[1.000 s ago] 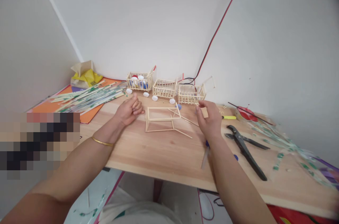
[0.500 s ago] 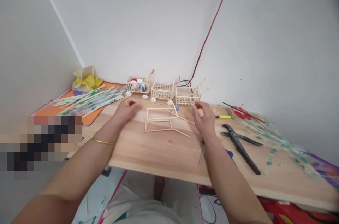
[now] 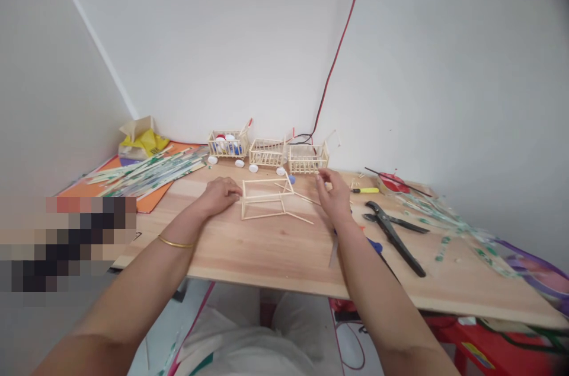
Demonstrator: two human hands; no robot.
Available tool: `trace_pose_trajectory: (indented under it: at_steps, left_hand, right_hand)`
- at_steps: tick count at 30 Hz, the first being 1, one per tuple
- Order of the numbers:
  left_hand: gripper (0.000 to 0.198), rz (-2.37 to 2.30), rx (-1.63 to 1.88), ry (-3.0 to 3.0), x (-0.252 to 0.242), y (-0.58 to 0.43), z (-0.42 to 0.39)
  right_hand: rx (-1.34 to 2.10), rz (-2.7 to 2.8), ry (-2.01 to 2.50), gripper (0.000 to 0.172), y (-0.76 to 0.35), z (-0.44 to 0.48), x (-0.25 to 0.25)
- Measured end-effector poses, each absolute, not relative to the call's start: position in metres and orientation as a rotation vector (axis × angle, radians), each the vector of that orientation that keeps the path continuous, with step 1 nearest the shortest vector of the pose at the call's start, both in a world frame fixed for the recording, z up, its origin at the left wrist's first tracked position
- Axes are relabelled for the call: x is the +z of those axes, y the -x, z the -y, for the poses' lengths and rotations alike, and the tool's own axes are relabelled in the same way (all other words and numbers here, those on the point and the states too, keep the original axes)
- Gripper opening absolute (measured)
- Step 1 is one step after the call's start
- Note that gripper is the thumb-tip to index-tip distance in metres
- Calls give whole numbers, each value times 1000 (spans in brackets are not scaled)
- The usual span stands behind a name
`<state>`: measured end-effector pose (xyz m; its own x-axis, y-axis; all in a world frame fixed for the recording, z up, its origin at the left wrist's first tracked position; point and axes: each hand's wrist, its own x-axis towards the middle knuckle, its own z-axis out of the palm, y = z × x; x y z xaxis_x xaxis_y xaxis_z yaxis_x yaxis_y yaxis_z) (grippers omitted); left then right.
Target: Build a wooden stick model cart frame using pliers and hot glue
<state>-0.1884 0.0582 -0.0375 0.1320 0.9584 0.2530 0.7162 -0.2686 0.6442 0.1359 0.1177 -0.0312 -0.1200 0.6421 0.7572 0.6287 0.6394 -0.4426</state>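
Note:
A small frame of thin wooden sticks (image 3: 265, 201) lies on the wooden board (image 3: 275, 251). My left hand (image 3: 219, 195) rests palm down at the frame's left end, its fingertips touching the frame, fingers loosely curled with nothing in them. My right hand (image 3: 333, 195) hovers just right of the frame, fingers apart and empty, near loose sticks (image 3: 302, 219) that stick out from the frame. Three little stick carts (image 3: 267, 152) stand in a row behind the frame, against the wall.
Black pliers (image 3: 393, 233) and a yellow-handled tool (image 3: 365, 190) lie right of my right hand. A pile of wrapped sticks (image 3: 146, 169) sits on orange paper at the left. Torn wrappers (image 3: 448, 228) litter the right side. A red cable (image 3: 338, 50) runs up the wall.
My left hand turned palm down and moved right onto the frame's left end. My right hand drifted slightly left toward the frame. The view shifted a little.

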Motion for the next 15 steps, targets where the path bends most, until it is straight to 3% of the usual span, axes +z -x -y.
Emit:
trace_pose_trajectory:
  at_steps: [4, 15]
  left_hand:
    - [6, -1656, 926, -2050, -39, 185, -60]
    - [19, -1811, 1159, -1767, -37, 190, -70]
  right_hand:
    - [39, 1831, 1034, 29, -136, -118, -30]
    - [21, 1939, 1026, 26, -139, -120, -29]
